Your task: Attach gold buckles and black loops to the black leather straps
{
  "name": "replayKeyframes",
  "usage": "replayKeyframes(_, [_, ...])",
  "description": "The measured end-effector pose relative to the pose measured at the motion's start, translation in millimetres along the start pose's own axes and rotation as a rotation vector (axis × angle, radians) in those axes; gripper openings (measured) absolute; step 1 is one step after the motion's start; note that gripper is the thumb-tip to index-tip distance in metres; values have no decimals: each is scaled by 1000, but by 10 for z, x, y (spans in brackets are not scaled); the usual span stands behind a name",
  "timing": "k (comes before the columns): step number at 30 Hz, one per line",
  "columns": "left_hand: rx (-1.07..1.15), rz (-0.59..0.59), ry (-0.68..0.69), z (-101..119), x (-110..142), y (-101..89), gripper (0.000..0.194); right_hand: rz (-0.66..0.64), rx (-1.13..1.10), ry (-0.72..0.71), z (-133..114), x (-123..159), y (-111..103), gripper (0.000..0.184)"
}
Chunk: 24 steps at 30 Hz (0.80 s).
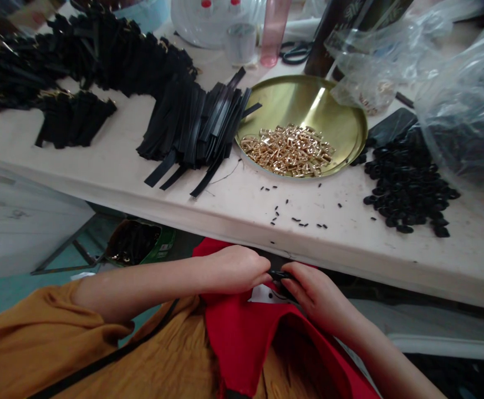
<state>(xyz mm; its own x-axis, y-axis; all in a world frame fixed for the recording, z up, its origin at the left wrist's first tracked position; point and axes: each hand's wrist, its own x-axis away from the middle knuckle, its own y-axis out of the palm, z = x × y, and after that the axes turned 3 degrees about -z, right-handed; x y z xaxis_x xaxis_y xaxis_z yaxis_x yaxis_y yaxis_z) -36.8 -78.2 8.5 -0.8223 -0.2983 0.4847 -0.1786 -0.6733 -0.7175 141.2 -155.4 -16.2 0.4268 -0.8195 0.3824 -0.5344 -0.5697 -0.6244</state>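
Note:
Below the table edge, my left hand (235,270) and my right hand (314,293) meet over a red cloth (242,332) on my lap. Both hands are closed, pinching a small black piece (280,275) between their fingertips. What exactly the piece is stays partly hidden by the fingers. On the table above sit a brass dish (341,124) holding several small gold metal clips (288,149), a fan of black strips (195,127), and a heap of small black rings (408,183).
More bundled black strips (59,61) lie at the back left of the white table (142,183). Tiny black bits (297,221) dot the front edge. Clear plastic bags (453,94) crowd the right; a pink cup (273,33) and scissors (295,52) stand behind. A box (137,241) sits on the floor.

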Motion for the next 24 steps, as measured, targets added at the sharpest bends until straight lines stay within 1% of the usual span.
replayKeyframes(3, [-34, -26, -1, 62, -56, 35, 27, -2, 28, -9, -5, -12, 76, 17])
replayKeyframes(5, [-40, -1, -19, 71, -100, 53, 26, 27, 22, 14, 23, -30, 114, 18])
replayKeyframes(7, [-26, 28, -49, 49, -125, 41, 27, 63, -32, 36, 63, -50, 116, 18])
replayKeyframes(11, [30, 17, -55, -22, -82, -112, 28, 71, -159, 39, 95, -93, -4, 20])
replayKeyframes(15, [57, 12, -42, -32, -12, -282, 29, 121, -140, 17, 81, -157, -130, 28])
replayKeyframes(18, [88, 111, -67, -49, -22, -304, 30, 182, -157, -55, 118, -234, -153, 28])
replayKeyframes(21, [142, 207, -83, -104, -46, -277, 30, 201, -194, -105, 155, -332, -169, 27])
replayKeyframes(24, [172, 238, -107, -179, -56, -294, 30, 230, -192, -116, 128, -452, -226, 27])
